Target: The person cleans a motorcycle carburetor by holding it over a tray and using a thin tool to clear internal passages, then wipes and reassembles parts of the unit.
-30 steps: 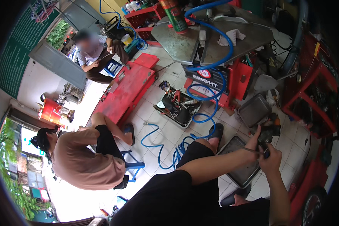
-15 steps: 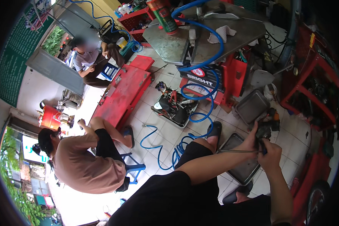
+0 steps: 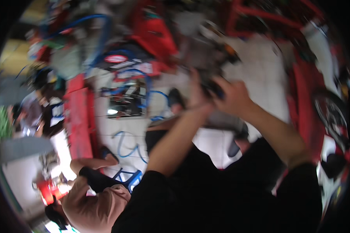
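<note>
Motion blurs the whole picture. In front of my body, my left hand [image 3: 200, 93] is closed around a dark metal part whose outline is smeared into the grey things behind it. Close beside it on the right, my right hand [image 3: 234, 96] is wrapped round the dark handle of a screwdriver [image 3: 214, 88]. The screwdriver's shaft cannot be made out clearly now. Below the hands, a dark grey tray [image 3: 225, 121] lies on the floor between my feet, partly covered by my forearms.
A toolbox tray [image 3: 126, 99] full of tools sits on the tiles, with a coiled blue hose [image 3: 124, 145] near it. A long red bench [image 3: 78, 120] stands left. One person [image 3: 95, 202] sits on a blue stool [image 3: 130, 178]; another [image 3: 31, 110] sits farther off. A wheel [image 3: 330, 116] stands right.
The view has swung to the right and blurred, so the bench and people now lie farther left. Both hands stay close together on the part and the screwdriver.
</note>
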Action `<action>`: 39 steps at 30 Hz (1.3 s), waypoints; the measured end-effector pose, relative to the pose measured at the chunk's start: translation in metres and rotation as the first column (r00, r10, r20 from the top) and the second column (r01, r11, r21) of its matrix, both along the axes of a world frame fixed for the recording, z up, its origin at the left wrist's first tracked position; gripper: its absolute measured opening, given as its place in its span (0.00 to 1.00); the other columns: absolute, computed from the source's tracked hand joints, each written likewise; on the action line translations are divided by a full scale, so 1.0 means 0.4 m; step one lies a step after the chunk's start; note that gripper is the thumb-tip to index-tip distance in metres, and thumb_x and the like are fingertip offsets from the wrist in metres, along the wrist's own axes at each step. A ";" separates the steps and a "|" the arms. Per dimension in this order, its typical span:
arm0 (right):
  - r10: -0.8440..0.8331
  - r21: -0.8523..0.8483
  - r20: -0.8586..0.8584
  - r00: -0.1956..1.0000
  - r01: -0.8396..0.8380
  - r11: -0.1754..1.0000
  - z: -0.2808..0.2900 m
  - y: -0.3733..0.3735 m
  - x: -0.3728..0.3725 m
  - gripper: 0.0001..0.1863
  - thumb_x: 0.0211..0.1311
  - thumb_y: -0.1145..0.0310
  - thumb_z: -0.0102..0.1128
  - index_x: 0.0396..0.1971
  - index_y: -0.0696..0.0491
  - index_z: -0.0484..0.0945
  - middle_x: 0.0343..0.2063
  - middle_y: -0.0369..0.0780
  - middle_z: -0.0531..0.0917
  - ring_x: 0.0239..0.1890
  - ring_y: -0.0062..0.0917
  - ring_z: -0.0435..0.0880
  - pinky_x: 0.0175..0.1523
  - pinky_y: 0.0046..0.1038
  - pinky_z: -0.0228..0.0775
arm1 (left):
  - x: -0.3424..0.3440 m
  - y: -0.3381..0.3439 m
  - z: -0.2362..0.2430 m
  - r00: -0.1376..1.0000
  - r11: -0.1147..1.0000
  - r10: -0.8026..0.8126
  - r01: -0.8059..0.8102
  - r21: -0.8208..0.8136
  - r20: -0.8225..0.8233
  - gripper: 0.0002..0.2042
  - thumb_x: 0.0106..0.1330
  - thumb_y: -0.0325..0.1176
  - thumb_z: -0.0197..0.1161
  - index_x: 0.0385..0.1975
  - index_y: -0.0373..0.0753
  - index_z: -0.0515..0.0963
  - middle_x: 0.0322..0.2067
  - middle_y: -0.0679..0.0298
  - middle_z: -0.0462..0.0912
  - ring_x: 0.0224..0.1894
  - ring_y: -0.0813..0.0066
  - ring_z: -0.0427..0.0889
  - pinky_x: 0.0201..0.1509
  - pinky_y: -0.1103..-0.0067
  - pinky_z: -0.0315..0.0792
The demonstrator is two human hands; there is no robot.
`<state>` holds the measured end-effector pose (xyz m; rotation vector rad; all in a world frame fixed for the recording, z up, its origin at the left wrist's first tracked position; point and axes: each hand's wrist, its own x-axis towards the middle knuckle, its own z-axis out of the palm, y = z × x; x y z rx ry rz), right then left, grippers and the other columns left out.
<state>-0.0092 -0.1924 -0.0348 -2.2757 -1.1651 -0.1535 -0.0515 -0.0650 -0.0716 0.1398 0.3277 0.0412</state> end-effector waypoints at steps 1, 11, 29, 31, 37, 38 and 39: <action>0.017 -0.043 -0.033 0.999 -0.018 0.999 0.001 0.010 -0.001 0.28 0.46 0.57 0.68 0.49 0.48 0.73 0.19 0.46 0.81 0.22 0.46 0.82 0.29 0.43 0.75 | -0.008 0.011 0.002 0.999 0.999 0.014 -0.012 0.039 -0.044 0.35 0.60 0.63 0.61 0.54 0.37 0.73 0.51 0.56 0.79 0.53 0.61 0.78 0.60 0.62 0.72; 0.001 0.033 -0.027 1.000 0.000 0.999 0.050 -0.001 0.003 0.15 0.52 0.58 0.66 0.35 0.51 0.78 0.15 0.42 0.81 0.20 0.40 0.82 0.26 0.39 0.72 | 0.022 0.007 0.069 0.993 0.998 -0.068 0.069 0.010 -0.097 0.34 0.68 0.64 0.47 0.56 0.36 0.71 0.52 0.53 0.78 0.57 0.54 0.75 0.66 0.60 0.66; 0.055 0.130 0.008 0.998 -0.055 0.990 0.049 -0.018 0.006 0.10 0.55 0.66 0.66 0.35 0.53 0.79 0.15 0.40 0.78 0.17 0.36 0.79 0.23 0.34 0.69 | 0.018 0.008 0.057 0.994 0.993 -0.088 0.093 0.078 -0.067 0.36 0.69 0.64 0.46 0.59 0.35 0.69 0.55 0.50 0.75 0.62 0.55 0.70 0.67 0.60 0.63; 0.099 0.130 0.053 0.994 -0.105 0.986 0.048 -0.018 0.013 0.12 0.51 0.69 0.66 0.36 0.53 0.79 0.15 0.39 0.78 0.17 0.34 0.79 0.24 0.33 0.70 | 0.020 0.012 0.054 0.993 0.994 -0.087 0.093 0.064 -0.083 0.36 0.69 0.64 0.46 0.59 0.35 0.69 0.56 0.50 0.75 0.62 0.55 0.70 0.67 0.60 0.64; 0.180 0.101 0.232 0.956 -0.207 0.973 0.059 -0.005 0.017 0.18 0.41 0.72 0.64 0.39 0.52 0.80 0.17 0.35 0.79 0.20 0.28 0.80 0.27 0.31 0.69 | 0.012 0.038 0.053 0.989 0.994 -0.106 0.109 0.024 -0.107 0.35 0.69 0.63 0.47 0.60 0.35 0.68 0.56 0.49 0.74 0.62 0.54 0.70 0.67 0.61 0.63; 0.180 0.097 0.232 0.956 -0.207 0.974 0.060 0.000 0.019 0.18 0.41 0.72 0.64 0.39 0.52 0.80 0.17 0.35 0.79 0.20 0.28 0.80 0.27 0.31 0.69 | 0.011 0.045 0.052 0.988 0.992 -0.126 0.126 -0.008 -0.089 0.35 0.69 0.63 0.48 0.60 0.35 0.68 0.57 0.49 0.74 0.62 0.54 0.70 0.67 0.61 0.63; 0.182 0.055 0.294 0.938 -0.207 0.977 0.062 0.007 0.019 0.18 0.42 0.71 0.63 0.39 0.51 0.80 0.18 0.34 0.80 0.20 0.26 0.80 0.27 0.29 0.69 | 0.009 0.052 0.053 0.988 0.992 -0.129 0.129 -0.010 -0.088 0.35 0.69 0.63 0.48 0.60 0.35 0.68 0.57 0.49 0.74 0.62 0.54 0.70 0.67 0.61 0.63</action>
